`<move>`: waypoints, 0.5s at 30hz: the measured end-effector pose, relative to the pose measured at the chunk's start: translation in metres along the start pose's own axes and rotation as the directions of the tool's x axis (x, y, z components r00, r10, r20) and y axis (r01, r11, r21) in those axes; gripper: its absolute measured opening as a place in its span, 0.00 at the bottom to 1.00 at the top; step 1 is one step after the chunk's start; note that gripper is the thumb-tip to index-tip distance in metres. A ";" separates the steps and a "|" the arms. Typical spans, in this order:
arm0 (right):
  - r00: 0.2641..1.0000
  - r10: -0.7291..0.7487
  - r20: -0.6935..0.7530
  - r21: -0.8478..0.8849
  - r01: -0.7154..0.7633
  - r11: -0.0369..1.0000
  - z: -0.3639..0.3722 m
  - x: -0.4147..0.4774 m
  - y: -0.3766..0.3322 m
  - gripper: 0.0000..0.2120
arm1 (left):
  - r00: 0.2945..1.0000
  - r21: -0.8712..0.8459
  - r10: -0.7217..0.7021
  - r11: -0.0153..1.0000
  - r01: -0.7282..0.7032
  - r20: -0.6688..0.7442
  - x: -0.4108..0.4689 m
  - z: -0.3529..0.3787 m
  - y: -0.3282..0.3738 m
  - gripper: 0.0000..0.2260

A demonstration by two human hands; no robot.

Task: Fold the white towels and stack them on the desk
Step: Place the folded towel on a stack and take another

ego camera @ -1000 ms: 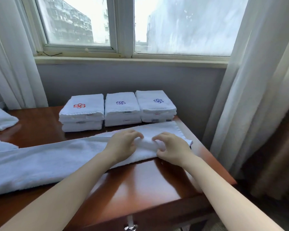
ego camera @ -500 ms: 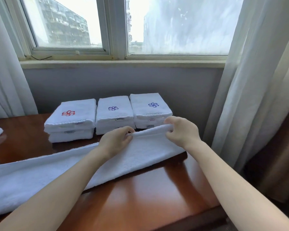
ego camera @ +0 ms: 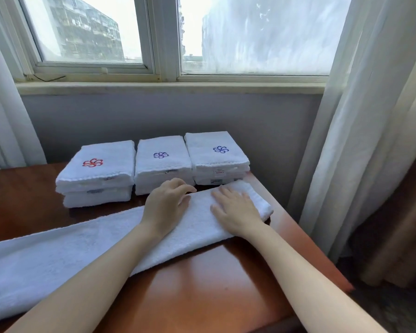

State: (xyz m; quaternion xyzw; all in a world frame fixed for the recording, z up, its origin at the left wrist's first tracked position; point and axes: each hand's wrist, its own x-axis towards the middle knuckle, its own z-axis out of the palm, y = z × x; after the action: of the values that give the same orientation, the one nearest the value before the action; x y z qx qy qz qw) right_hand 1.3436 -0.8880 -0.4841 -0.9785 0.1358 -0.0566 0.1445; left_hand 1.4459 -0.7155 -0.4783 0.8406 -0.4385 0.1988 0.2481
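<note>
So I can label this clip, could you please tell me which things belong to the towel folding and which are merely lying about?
Job: long white towel, left hand and right hand resting on it, folded towel stacks, desk.
Lying about: curtain, window, windowsill.

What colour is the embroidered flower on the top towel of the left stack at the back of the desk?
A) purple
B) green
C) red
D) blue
C: the embroidered flower on top of the left stack of folded towels is red, while the middle stack carries a purple one and the right stack a blue one.
</note>
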 end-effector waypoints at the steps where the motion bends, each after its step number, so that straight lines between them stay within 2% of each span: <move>1: 0.999 0.022 0.023 -0.033 -0.021 0.999 0.003 -0.001 0.001 0.25 | 1.000 -0.004 -0.010 1.000 0.010 0.016 -0.002 -0.001 0.000 0.08; 4: 0.998 0.056 0.037 -0.037 -0.054 0.998 0.008 -0.007 0.004 0.27 | 0.984 -0.032 -0.067 0.997 0.073 0.166 -0.009 0.002 0.000 0.12; 9: 0.996 0.089 0.031 -0.067 -0.086 0.994 0.007 -0.024 0.011 0.28 | 0.944 -0.052 -0.057 0.996 0.078 0.326 -0.020 0.000 0.012 0.19; 15: 0.990 0.141 0.025 -0.098 -0.138 0.986 -0.002 -0.059 0.033 0.28 | 0.886 -0.009 0.019 1.000 -0.017 0.463 -0.030 0.002 0.048 0.23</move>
State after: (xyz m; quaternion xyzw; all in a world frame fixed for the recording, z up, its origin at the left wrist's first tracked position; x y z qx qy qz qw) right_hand 1.2785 -0.9022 -0.4957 -0.9732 0.2043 -0.0243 0.1030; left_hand 1.3900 -0.7211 -0.4847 0.8591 -0.4932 -0.0061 0.1365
